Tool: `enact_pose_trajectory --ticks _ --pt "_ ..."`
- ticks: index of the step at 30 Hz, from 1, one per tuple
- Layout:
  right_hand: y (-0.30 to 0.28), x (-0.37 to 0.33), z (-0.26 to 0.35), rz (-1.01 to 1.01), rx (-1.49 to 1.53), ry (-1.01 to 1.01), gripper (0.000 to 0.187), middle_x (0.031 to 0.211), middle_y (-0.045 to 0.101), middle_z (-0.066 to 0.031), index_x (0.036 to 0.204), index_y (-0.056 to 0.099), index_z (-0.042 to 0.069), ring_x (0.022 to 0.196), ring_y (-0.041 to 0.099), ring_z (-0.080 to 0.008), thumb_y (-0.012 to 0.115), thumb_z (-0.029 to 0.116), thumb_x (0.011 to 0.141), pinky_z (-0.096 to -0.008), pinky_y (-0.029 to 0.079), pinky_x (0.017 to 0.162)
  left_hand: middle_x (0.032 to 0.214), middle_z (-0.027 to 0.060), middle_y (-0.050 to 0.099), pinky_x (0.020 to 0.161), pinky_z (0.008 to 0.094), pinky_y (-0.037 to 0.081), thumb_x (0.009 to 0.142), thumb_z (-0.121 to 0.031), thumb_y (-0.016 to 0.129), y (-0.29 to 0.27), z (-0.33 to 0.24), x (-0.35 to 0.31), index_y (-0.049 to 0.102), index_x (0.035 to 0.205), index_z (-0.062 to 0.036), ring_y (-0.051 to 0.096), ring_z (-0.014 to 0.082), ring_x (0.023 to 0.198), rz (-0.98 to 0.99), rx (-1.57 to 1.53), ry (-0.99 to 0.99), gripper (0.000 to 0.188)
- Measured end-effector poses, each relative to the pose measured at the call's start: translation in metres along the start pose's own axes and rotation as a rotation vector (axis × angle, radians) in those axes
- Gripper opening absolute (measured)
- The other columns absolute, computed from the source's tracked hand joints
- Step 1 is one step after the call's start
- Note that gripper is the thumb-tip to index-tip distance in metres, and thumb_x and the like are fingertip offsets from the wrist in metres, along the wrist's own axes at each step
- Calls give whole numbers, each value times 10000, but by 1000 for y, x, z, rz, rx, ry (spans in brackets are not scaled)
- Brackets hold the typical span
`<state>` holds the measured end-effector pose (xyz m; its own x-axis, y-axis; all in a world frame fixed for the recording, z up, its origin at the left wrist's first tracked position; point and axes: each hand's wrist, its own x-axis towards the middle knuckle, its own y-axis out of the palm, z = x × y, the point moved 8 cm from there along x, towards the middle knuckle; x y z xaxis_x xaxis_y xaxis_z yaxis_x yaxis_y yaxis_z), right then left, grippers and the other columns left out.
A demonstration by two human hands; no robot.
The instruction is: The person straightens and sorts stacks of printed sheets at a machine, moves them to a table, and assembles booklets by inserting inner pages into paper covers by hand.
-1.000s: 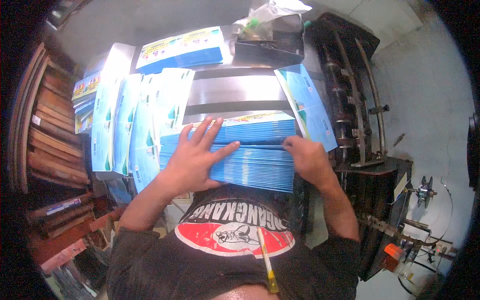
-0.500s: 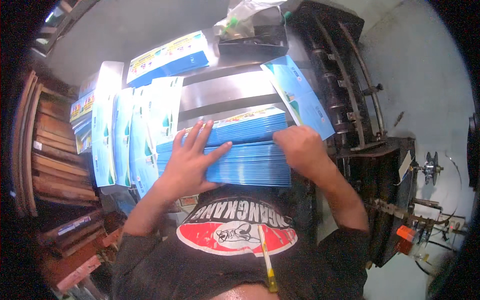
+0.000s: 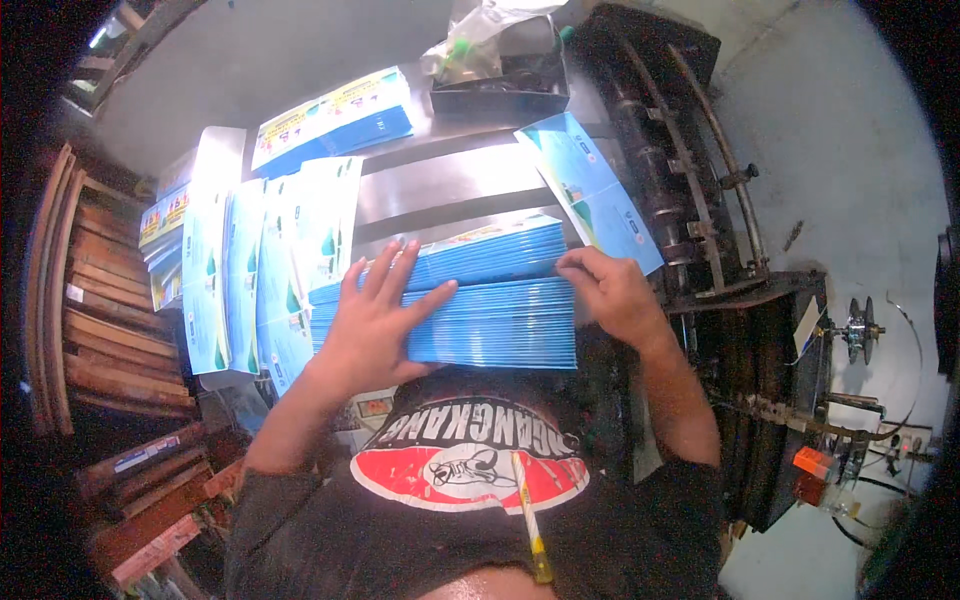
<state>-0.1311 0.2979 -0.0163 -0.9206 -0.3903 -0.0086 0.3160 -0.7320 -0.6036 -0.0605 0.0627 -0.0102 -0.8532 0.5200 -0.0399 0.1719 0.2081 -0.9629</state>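
A row of folded blue leaflets lies fanned in front of me, their folded edges overlapping like steps. My left hand is spread flat over the left part of this row, fingers apart and holding nothing. At the right end of the row, my right hand has thumb and forefinger pinched together on a leaflet's edge, close to the gap between the upper and lower groups. Just beyond that hand, a blue printed sheet lies at a slant.
More printed sheets stand in overlapping piles at the left. A leaflet stack and a black box with a plastic bag sit at the back. Dark machinery borders the right; wooden boards are far left.
My right hand has shifted slightly down and right, its fist loosening into a pinch at the edge. The left hand stays spread on the leaflets.
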Motion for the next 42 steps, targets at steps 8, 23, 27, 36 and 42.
enact_pose_trajectory --ticks 8,23,27,36,42 --pt "2 3 28 139 -436 -364 163 938 696 -157 917 682 29 850 683 -315 596 162 879 -400 546 775 1548 245 203 1095 603 207 575 -410 859 3 0 -1 407 1447 -301 209 415 1432 30 39 -18 988" --pt "51 9 68 600 -1136 -517 76 746 680 -93 764 631 86 640 690 -233 617 161 774 -369 546 556 1532 238 227 1096 603 208 616 -472 838 5 -3 -3 382 1458 -311 210 417 1427 31 61 2 971" --pt "50 15 59 537 -1120 -466 80 736 670 -76 754 637 90 650 687 -227 613 162 781 -369 546 557 1529 238 229 1089 604 214 620 -477 836 5 2 -4 387 1454 -307 209 412 1427 44 48 -23 962" --pt "45 25 62 480 -1080 -669 96 710 653 -86 768 657 82 633 682 -262 601 151 805 -421 561 581 1510 254 264 1080 588 235 582 -433 863 1 -1 -3 427 1432 -282 249 420 1408 -11 24 31 967" --pt "15 17 37 162 -701 -465 100 819 681 -105 866 679 81 746 653 -305 646 143 795 -418 525 687 1546 251 226 1077 570 240 527 -432 856 0 3 -1 434 1440 -271 253 411 1417 -43 -20 -15 1019"
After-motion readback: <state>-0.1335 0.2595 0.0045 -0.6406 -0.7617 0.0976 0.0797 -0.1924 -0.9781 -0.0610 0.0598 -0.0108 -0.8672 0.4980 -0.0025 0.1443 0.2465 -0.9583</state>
